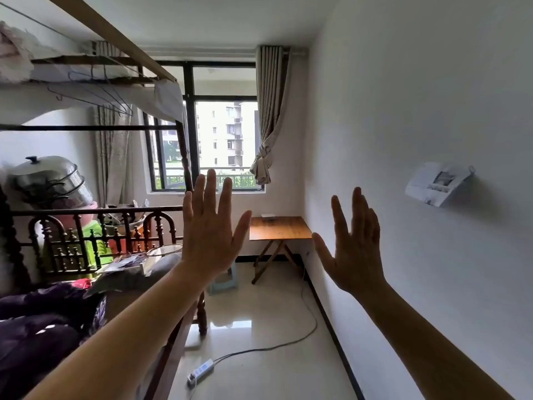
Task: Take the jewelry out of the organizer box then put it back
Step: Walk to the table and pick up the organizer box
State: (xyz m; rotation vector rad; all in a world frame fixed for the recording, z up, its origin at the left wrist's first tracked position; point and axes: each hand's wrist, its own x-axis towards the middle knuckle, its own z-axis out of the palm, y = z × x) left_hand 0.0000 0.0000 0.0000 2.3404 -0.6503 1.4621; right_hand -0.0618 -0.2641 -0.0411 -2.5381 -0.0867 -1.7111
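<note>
My left hand [212, 229] and my right hand [353, 243] are both raised in front of me, backs toward the camera, fingers spread and holding nothing. Far beyond them a small wooden folding table [278, 229] stands in the corner under the window. A small flat white object [268, 215] lies at its far edge; it is too small to tell whether it is the organizer box. No jewelry is visible.
A dark wooden bed frame [95, 226] piled with bedding, pots and clutter fills the left side. A white wall [418, 140] runs along the right. A power strip [201, 370] with its cable lies on the glossy floor, and a pale stool [225, 280] stands near the table.
</note>
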